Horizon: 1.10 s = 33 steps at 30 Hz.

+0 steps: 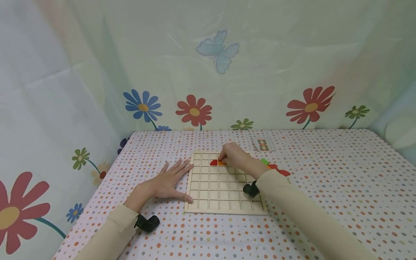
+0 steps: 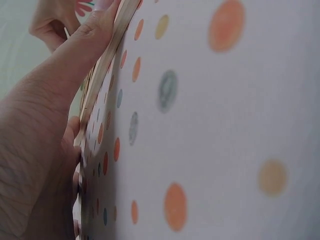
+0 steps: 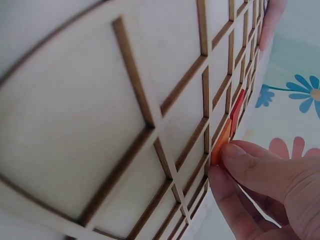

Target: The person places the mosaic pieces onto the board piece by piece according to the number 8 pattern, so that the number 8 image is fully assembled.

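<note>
Pinched orange piece beside red piece on gridded board.

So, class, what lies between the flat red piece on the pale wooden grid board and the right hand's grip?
A flat orange piece, held in the right hand's grip beside the red piece; the right wrist view shows it.

The left hand touches a pale, flat wooden board with its outstretched thumb. The board lies on a white surface spotted orange, yellow and grey-blue. Farther off, the right hand shows, fingers bent.
</note>
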Motion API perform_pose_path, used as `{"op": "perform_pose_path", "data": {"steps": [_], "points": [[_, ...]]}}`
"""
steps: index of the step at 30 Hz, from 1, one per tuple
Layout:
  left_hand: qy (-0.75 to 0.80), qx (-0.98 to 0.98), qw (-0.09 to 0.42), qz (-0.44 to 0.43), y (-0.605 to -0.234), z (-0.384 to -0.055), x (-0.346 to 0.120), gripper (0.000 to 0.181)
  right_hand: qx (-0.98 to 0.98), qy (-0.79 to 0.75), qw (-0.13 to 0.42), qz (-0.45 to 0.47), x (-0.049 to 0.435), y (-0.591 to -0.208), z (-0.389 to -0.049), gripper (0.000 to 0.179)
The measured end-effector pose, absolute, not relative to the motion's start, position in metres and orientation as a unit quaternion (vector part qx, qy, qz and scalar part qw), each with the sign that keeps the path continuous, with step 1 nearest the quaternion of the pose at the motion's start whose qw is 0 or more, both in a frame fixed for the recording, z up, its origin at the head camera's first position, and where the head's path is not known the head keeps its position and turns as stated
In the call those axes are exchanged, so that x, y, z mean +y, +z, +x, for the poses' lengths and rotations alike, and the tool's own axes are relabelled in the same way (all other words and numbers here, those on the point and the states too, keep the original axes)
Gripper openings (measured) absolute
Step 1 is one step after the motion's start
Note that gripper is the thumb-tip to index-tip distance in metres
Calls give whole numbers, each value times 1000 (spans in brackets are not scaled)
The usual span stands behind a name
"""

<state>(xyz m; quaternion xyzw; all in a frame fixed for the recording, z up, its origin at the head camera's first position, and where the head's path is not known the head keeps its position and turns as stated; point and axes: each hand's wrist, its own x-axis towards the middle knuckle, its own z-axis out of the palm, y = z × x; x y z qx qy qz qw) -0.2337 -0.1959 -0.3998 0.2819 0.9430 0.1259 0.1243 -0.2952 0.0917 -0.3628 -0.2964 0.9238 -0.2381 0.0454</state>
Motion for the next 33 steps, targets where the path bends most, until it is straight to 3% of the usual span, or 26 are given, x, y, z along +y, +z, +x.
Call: {"op": "perform_pose_path", "data": {"steps": [17,26,33], "points": [[127,944,133,273,-403,-229,-193,115,893,-292,44,-340,124,-367,-267,20],[115,948,126,270,-403,-231,-194,117,874,-271,28,-403,146,-335,-216,12],[115,948,123,269,-400,-229,-195,117,892,-245,71,-372,171,-339,-181,9]]}}
